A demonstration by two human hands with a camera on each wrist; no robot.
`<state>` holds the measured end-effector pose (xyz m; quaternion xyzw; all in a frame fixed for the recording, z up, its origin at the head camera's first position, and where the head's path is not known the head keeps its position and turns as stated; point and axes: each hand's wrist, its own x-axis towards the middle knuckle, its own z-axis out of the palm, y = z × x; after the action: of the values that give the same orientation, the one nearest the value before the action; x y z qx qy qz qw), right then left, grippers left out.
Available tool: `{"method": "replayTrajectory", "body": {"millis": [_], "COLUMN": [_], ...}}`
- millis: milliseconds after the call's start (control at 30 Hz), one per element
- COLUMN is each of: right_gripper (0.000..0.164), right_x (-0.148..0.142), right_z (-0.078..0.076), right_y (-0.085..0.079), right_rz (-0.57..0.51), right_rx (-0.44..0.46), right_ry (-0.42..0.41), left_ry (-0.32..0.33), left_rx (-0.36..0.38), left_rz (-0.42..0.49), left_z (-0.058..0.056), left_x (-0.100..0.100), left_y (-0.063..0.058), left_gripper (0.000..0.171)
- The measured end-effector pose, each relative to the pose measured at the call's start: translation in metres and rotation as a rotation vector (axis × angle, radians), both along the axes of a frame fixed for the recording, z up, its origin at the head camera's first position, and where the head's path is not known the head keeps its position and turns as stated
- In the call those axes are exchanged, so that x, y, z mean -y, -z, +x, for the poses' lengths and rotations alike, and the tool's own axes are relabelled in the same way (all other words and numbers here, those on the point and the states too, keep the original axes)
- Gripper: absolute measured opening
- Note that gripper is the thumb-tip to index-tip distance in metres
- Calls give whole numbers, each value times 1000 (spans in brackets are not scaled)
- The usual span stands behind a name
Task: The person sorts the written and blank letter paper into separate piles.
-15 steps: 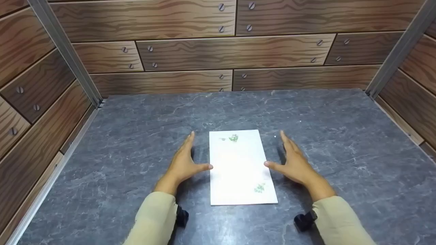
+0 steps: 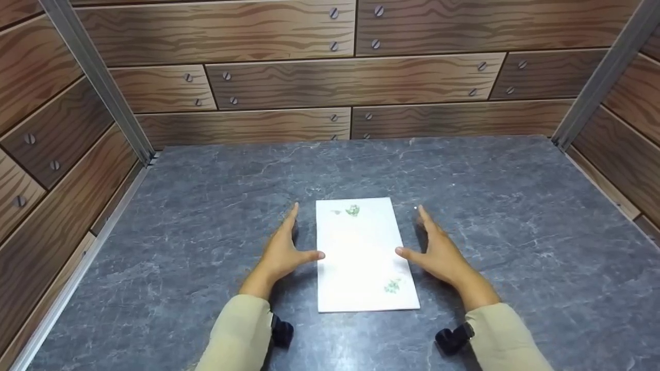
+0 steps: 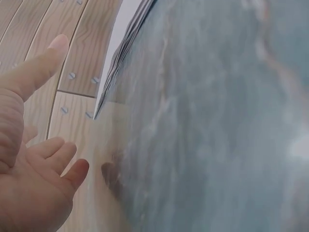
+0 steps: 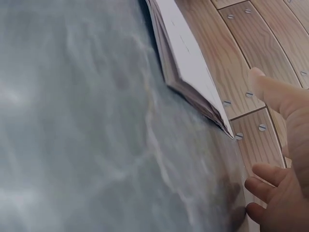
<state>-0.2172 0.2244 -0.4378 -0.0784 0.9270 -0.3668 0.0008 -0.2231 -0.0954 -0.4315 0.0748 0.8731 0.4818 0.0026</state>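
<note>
A white booklet-like stack of sheets (image 2: pixel 361 257) with small green leaf prints lies flat on the grey marbled table. From the side, in the right wrist view, the layered edges of the stack (image 4: pixel 186 53) show. My left hand (image 2: pixel 281 252) is held at its left side, fingers straight and pointing forward, with the thumb reaching to the left edge. On the other side my right hand (image 2: pixel 441 252) mirrors it, its thumb tip over the right edge. Both wrist views show the thumbs apart from the sheets. Neither hand holds anything.
The marbled table (image 2: pixel 216 206) is bounded by wood-patterned walls (image 2: pixel 350 77) at the back, left and right. Metal posts (image 2: pixel 98 77) stand at the back corners. A dark wrist device (image 2: pixel 282 331) sits at each sleeve cuff.
Both hands have moved slightly inward, closer to the stack's sides, and their thumbs reach a little further over its edges. The stack has not moved on the table.
</note>
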Motion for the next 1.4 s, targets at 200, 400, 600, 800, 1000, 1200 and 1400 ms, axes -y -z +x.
{"method": "replayTrajectory", "body": {"millis": [200, 400, 600, 800, 1000, 1200, 1400], "right_gripper": [104, 99, 91, 86, 83, 82, 81], "right_x": [3, 6, 11, 14, 15, 16, 16], "right_z": [1, 1, 1, 2, 1, 1, 1], "right_y": [2, 3, 4, 5, 7, 7, 7], "right_rz": [-18, -52, -69, -55, -50, -46, -47], "right_rx": [-3, -14, -13, -15, -23, -14, 0], "right_ry": [9, 9, 20, 21, 18, 14, 16], "left_ry": [8, 8, 3, -17, -16, -2, 9], "left_rx": [3, 25, 38, 56, 67, 75, 81], "left_rz": [51, 44, 20, 0, -4, 26, 50], "left_z": [3, 4, 5, 7, 8, 9, 9], "left_x": [-3, -5, -10, -15, -18, -17, -17], "left_y": [3, 6, 7, 8, 7, 8, 8], "left_gripper": [113, 108, 101, 97, 93, 87, 84]}}
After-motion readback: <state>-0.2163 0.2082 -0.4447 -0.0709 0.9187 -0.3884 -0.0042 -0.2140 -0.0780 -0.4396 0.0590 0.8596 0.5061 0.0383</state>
